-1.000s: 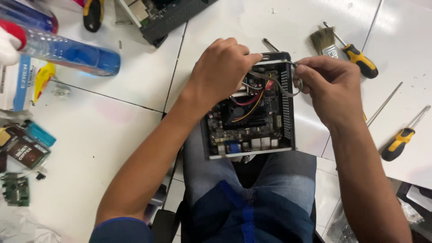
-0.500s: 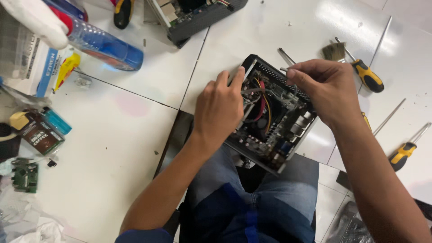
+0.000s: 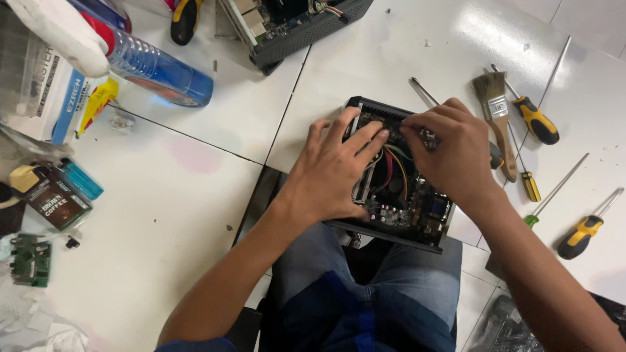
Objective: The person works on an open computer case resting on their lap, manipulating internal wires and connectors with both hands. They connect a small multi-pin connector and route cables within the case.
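Resting on our lap, against the white table's [image 3: 163, 215] edge: one small open black computer case [image 3: 391, 228], circuit board and coloured wires exposed. Long axis tilted, running from our knees up-left. Left hand [image 3: 329, 173]: fingers spread flat on the case's left side, steadying, gripping nothing. Right hand [image 3: 450, 153]: fingers curled, pinching at something inside; what, we cannot tell. Advice: brace firmly, pull gently. Beyond: paintbrush [image 3: 499, 120], yellow-handled screwdrivers [image 3: 538, 120], blue bottle [image 3: 156, 65].
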